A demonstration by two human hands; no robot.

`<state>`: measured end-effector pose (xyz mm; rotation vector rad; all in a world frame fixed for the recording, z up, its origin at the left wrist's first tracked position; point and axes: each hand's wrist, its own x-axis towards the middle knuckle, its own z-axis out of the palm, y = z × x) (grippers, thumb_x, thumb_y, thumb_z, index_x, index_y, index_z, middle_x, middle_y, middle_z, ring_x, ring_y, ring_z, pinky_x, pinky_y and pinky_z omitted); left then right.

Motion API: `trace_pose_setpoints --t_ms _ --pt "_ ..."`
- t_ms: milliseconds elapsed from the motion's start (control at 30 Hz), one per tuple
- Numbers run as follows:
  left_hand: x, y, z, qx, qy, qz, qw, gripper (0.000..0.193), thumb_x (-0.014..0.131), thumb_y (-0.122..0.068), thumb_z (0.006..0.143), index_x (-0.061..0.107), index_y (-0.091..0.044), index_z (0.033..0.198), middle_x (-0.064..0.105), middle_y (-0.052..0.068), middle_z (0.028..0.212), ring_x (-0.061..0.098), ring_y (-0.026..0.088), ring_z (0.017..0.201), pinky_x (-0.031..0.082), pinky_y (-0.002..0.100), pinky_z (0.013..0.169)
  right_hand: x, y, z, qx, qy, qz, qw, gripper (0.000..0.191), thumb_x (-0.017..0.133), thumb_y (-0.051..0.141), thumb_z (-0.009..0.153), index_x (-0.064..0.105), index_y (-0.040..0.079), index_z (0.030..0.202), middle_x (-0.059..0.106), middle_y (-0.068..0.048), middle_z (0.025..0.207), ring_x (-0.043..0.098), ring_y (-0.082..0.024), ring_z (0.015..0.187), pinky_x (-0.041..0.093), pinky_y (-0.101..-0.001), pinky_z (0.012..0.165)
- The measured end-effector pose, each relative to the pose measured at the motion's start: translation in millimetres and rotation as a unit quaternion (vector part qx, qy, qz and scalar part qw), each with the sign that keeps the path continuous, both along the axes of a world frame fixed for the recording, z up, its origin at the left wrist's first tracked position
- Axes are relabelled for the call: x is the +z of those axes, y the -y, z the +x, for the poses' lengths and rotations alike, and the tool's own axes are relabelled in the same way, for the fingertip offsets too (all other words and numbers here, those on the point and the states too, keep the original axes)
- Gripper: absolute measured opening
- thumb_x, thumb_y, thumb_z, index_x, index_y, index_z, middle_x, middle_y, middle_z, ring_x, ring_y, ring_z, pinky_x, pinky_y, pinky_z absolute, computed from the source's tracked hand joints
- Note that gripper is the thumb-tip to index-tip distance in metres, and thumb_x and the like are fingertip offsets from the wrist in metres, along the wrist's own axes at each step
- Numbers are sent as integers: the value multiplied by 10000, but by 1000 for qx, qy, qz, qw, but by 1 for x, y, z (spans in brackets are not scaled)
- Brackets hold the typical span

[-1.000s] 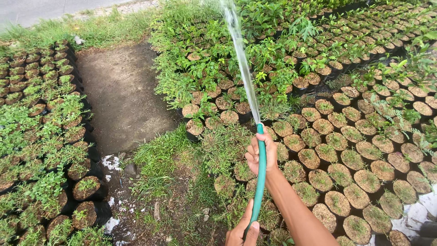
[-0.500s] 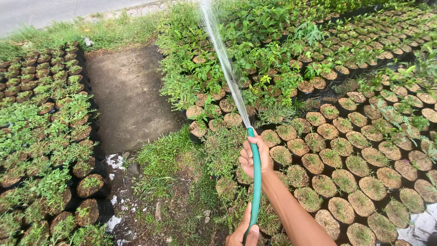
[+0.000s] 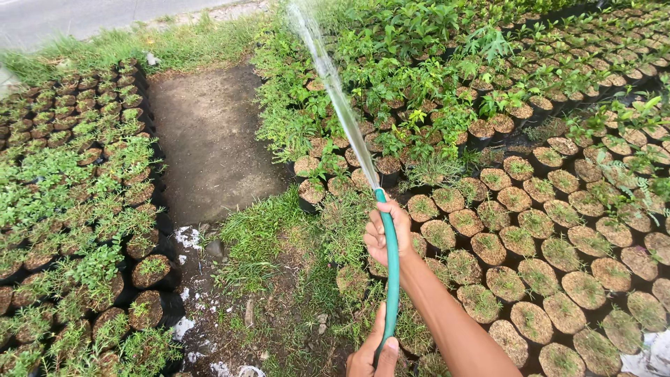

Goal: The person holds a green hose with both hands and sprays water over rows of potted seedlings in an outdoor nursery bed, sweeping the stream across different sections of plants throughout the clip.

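Two hands on my green hose [image 3: 392, 279]: right hand [image 3: 386, 230] fisted near its tip, arm outstretched; left hand [image 3: 372, 352] pinches it lower, spray [image 3: 335, 91] shooting ahead.

Left hand [image 3: 375, 356] and green hose [image 3: 392, 272] cut off by bottom edge.

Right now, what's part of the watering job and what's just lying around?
In use:
- green hose, gripped by right hand near the nozzle end and by left hand lower down
- water jet
- seedling pots on the right

Lying about:
- bare soil patch
- white scraps on the ground
- paved road
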<state>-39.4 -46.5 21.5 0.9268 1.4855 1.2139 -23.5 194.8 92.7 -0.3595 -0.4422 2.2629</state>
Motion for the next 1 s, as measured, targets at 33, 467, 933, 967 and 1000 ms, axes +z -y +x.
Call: trace_pose_setpoints --t_ms 33,467,933,967,1000 --pt "0 0 0 2 -2 11 1000 665 582 -414 1001 361 -227 1599 739 -31 805 592 -14 631 494 198 637 0 0 -1 1 5 4 1000 88 531 177 971 542 252 1015 452 31 477 383 -96 305 262 -238 277" --pt "9 5 6 28 9 4 1000 646 582 -380 989 378 -246 1586 733 -60 768 576 8 564 488 224 572 -10 1 -6 9 20 -8 1000 150 582 180 987 448 196 921 465 26 497 384 -79 343 261 -226 296" --pt "8 7 9 49 -10 -16 999 657 580 -428 982 387 -263 1588 662 -49 675 549 1 549 456 218 561 -10 6 -10 19 41 -8 999 137 586 183 957 461 219 912 452 36 481 372 -76 320 251 -225 285" --pt "10 7 10 51 -4 -19 999 656 579 -428 981 389 -266 1587 656 -47 671 548 2 547 455 219 560 -10 5 -10 16 45 -11 999 122 582 184 954 472 224 921 449 38 476 371 -75 317 250 -223 283" --pt "12 7 10 54 -7 -20 998 649 579 -424 982 394 -264 1583 668 -47 680 542 3 545 450 219 558 -9 5 -10 12 49 -15 999 108 579 184 951 483 229 930 447 39 472 370 -74 314 249 -221 281"
